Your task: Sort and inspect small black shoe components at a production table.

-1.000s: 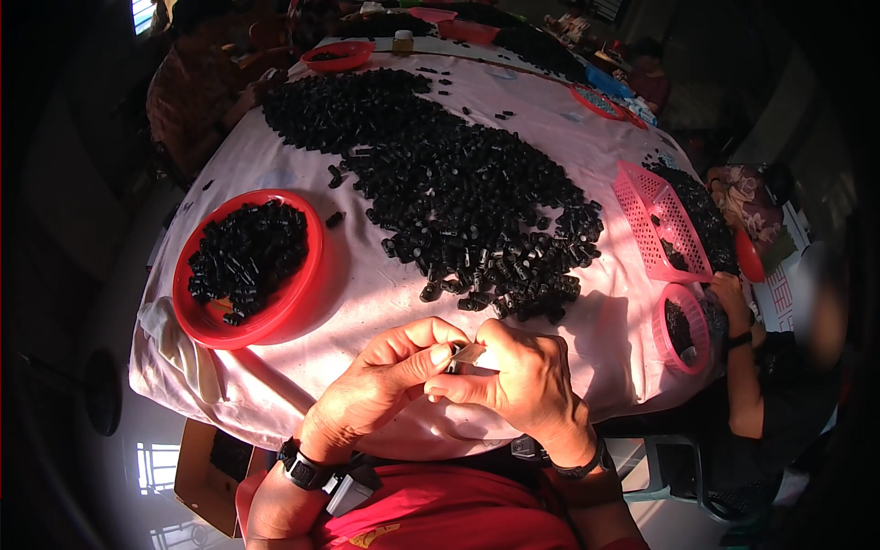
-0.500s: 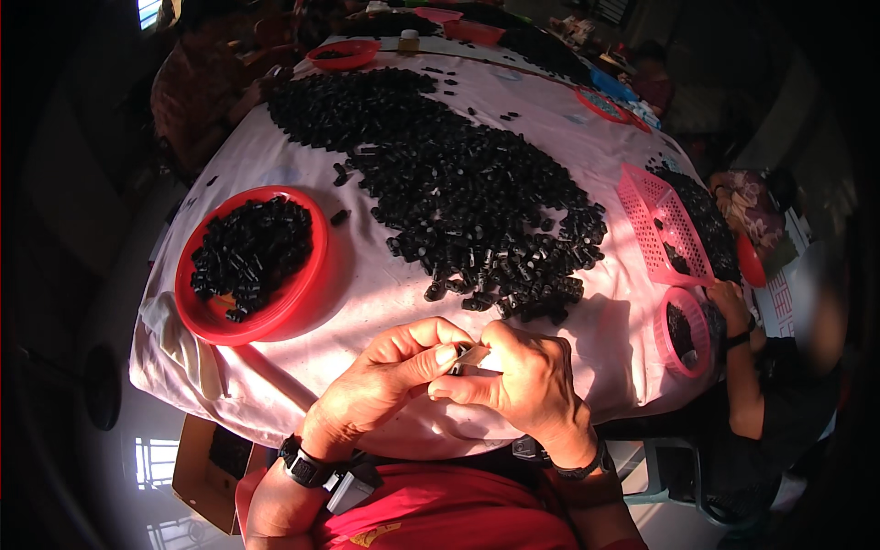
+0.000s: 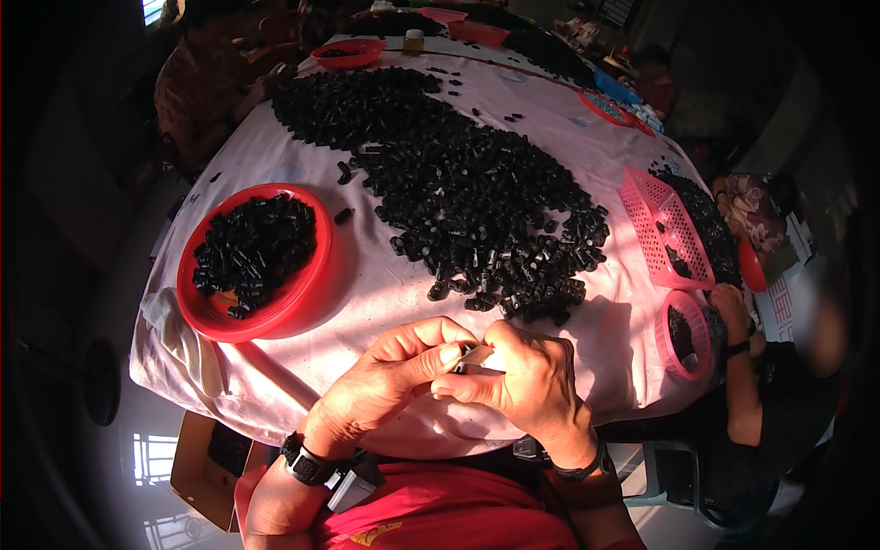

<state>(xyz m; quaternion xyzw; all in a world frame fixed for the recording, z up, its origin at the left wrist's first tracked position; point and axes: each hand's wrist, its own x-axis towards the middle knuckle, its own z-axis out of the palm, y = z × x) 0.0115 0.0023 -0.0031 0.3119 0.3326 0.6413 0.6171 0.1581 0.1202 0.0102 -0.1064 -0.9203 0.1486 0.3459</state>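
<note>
Between the thumb and fingers of my left hand is a small black cylindrical part, mostly covered by the fingertips. My right hand is closed on a thin, pale, flat blade, whose end meets the black part; its handle, if any, is hidden in the palm. Both hands come together just above the near edge of the cloth-covered table. Beyond them spreads a large heap of similar black parts.
At left a red basin holds more black parts. A pink perforated basket and a round pink basket stand at right, near a co-worker's hand. A cardboard box sits below the table's left side.
The view has shifted very slightly. Both hands keep almost the same grip and place, the blade still against the black part.
</note>
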